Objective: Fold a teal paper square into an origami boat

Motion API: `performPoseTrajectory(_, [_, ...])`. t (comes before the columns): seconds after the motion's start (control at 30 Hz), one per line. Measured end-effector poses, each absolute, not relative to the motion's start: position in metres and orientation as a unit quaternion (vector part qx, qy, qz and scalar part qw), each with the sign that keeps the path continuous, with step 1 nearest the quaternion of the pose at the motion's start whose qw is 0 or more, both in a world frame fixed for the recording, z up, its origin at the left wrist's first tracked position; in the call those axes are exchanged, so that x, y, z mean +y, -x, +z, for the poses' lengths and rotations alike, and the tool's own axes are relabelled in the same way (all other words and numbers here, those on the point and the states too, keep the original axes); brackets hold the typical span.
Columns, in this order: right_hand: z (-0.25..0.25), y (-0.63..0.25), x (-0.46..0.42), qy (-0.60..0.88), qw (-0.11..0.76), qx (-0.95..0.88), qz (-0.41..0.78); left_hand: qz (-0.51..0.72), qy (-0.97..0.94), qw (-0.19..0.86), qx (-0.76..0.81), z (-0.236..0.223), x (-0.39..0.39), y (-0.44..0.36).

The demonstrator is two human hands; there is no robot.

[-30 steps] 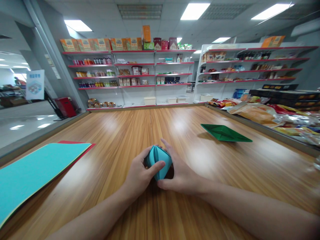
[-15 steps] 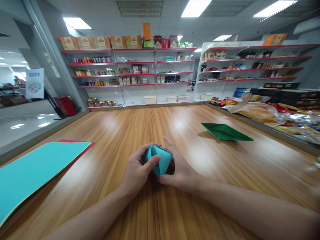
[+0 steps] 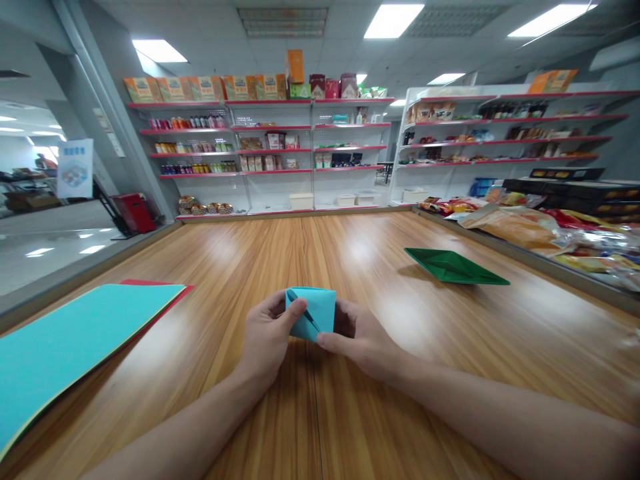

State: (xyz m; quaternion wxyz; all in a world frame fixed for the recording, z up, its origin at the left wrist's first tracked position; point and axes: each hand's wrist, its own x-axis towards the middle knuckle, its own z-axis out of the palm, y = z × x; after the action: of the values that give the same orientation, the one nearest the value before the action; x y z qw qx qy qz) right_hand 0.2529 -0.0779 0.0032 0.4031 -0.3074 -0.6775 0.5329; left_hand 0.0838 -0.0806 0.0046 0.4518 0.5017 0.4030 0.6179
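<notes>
Between my hands, above the wooden table [image 3: 240, 267], is a folded piece of light blue paper [image 3: 321, 308], now roughly square with a slit running diagonally across its front. My left hand [image 3: 270, 327] grips its left side, thumb on the front face and fingers behind. My right hand [image 3: 357, 337] pinches its lower right corner with the thumb in front; the other fingers curl behind and are partly hidden. A folded green paper shape [image 3: 455, 267], long and pointed at both ends, lies to the right, farther off.
Coloured sheets [image 3: 85, 333], blue on top with yellow and red edges showing, lie at the left. Bagged snacks [image 3: 520, 223] and stacked dark boxes [image 3: 575, 193] sit beyond the table's right edge. Stocked shelves [image 3: 275, 172] stand past the far edge.
The blue paper has gone from a bulging, pointed diamond to a flatter square facing me. My right hand's raised forefinger has come down behind it, and my left hand has shifted slightly left.
</notes>
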Motion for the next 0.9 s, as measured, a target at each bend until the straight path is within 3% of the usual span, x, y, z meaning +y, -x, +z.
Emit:
performPoseTrajectory(0.3, [0.0036, -0.2557, -0.076, 0.302, 0.413, -0.671, 0.536, 0.573, -0.474, 0.559, 0.367, -0.0035, -0.0747, -0.0814])
performPoseTrajectory(0.57, [-0.0024, -0.2577, -0.0793, 0.334, 0.41, -0.721, 0.448, 0.584, -0.448, 0.573, 0.361, -0.004, -0.0735, -0.0827])
performPoseTrajectory(0.9, [-0.0043, -0.2574, -0.0761, 0.296, 0.422, -0.712, 0.477, 0.594, -0.436, 0.578, 0.35, -0.0007, -0.0743, -0.0842])
